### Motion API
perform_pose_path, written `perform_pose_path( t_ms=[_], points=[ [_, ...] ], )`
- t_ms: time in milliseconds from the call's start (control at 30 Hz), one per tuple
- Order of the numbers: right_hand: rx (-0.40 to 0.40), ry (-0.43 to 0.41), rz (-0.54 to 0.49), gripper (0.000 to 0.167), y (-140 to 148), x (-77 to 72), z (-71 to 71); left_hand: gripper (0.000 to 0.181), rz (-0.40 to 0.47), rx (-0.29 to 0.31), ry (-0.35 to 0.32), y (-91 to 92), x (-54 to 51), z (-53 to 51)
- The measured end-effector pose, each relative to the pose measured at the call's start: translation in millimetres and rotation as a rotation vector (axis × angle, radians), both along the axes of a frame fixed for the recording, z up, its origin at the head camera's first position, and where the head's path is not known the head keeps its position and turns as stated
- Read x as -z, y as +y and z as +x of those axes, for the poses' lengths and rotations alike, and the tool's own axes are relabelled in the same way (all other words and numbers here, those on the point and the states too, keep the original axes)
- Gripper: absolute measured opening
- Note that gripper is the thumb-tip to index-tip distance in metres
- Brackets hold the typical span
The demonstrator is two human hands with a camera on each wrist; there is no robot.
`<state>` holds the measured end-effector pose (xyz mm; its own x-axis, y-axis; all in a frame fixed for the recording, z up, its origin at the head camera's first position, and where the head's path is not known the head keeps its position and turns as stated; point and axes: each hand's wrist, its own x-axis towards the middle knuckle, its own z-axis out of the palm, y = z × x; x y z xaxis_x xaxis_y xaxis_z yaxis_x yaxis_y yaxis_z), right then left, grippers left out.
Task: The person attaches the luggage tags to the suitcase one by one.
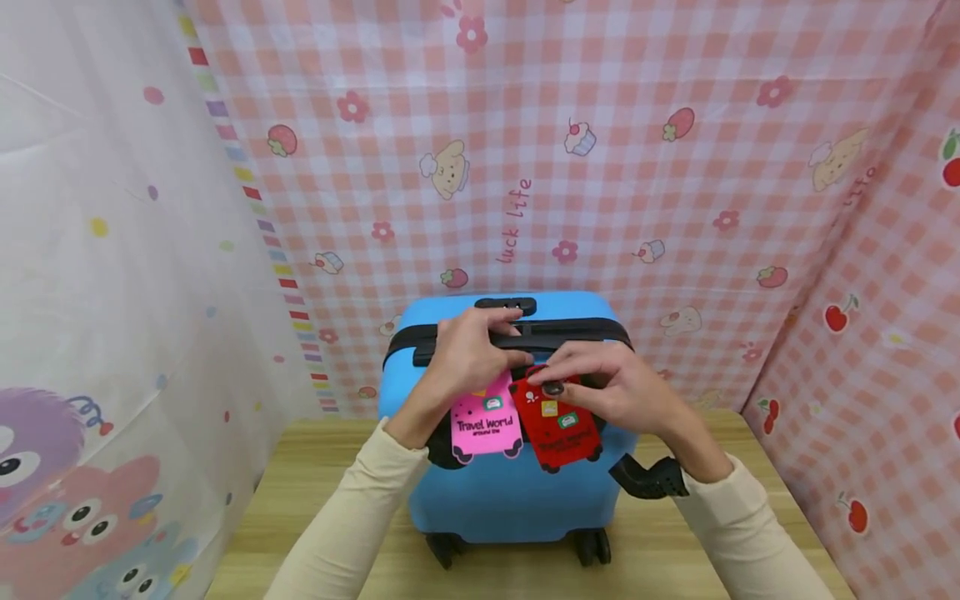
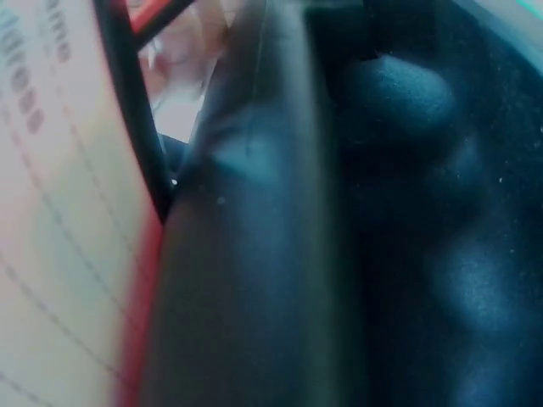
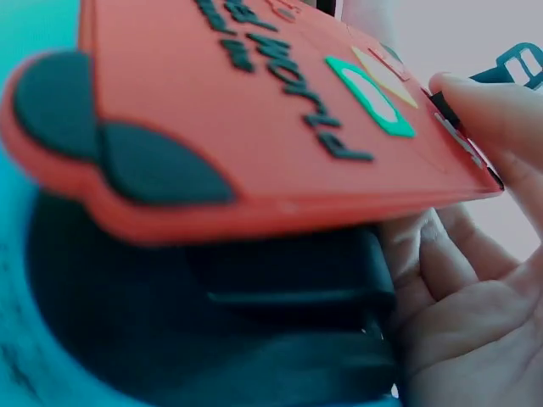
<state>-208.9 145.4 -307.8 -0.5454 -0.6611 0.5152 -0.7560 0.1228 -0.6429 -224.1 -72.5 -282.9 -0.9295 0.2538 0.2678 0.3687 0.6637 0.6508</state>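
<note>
Head view takes in a pink-and-white gingham cloth [image 1: 600, 200], then the pale wood-grain desk [image 1: 315, 467], on which a blue hard-shell suitcase [image 1: 517, 496] stands on black wheels; its size suggests bulk, and the smooth shell would likely be slippery, so the black handle [image 1: 558, 341] seems the place to grasp it. Of the hands, the left hand [image 1: 476, 354] reaches over the handle, though I cannot tell whether it grips anything; the right hand [image 1: 611, 379] pinches the upper end of a red suitcase-shaped luggage tag [image 1: 558, 437], which hangs tilted before the suitcase, beside a matching pink luggage tag [image 1: 486, 429]. Both look rubbery, light, bendable and hard to break, best held by an edge. Smallest, a black buckled strap [image 3: 492, 75] shows by the right thumb; it looks thin and floppy, calling for a fingertip pinch near its end.
</note>
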Motion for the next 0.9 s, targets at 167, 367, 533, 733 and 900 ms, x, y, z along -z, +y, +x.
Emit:
perform_pose_path(
  t_ms=[167,367,533,733,900],
  points=[
    [0.034,0.110,-0.035,0.027,-2.2,0.4,-1.5,0.038,-0.007,0.000,0.022,-2.3,2.2,-1.2],
    [0.035,0.100,-0.070,0.026,-5.4,3.8,-4.2,0.029,0.001,0.061,0.048,-5.3,3.7,-3.4],
    [0.043,0.048,-0.086,0.024,-6.0,2.2,-5.8,0.027,0.017,0.046,0.063,-6.4,2.3,-3.6],
    [0.033,-0.019,-0.118,0.022,-6.0,2.4,-5.6,0.022,0.040,0.014,0.084,-4.5,4.0,-4.8],
    [0.075,-0.060,-0.156,0.020,-7.9,5.3,-2.9,0.016,0.081,-0.004,0.079,-3.0,7.4,-6.0]
  ],
)
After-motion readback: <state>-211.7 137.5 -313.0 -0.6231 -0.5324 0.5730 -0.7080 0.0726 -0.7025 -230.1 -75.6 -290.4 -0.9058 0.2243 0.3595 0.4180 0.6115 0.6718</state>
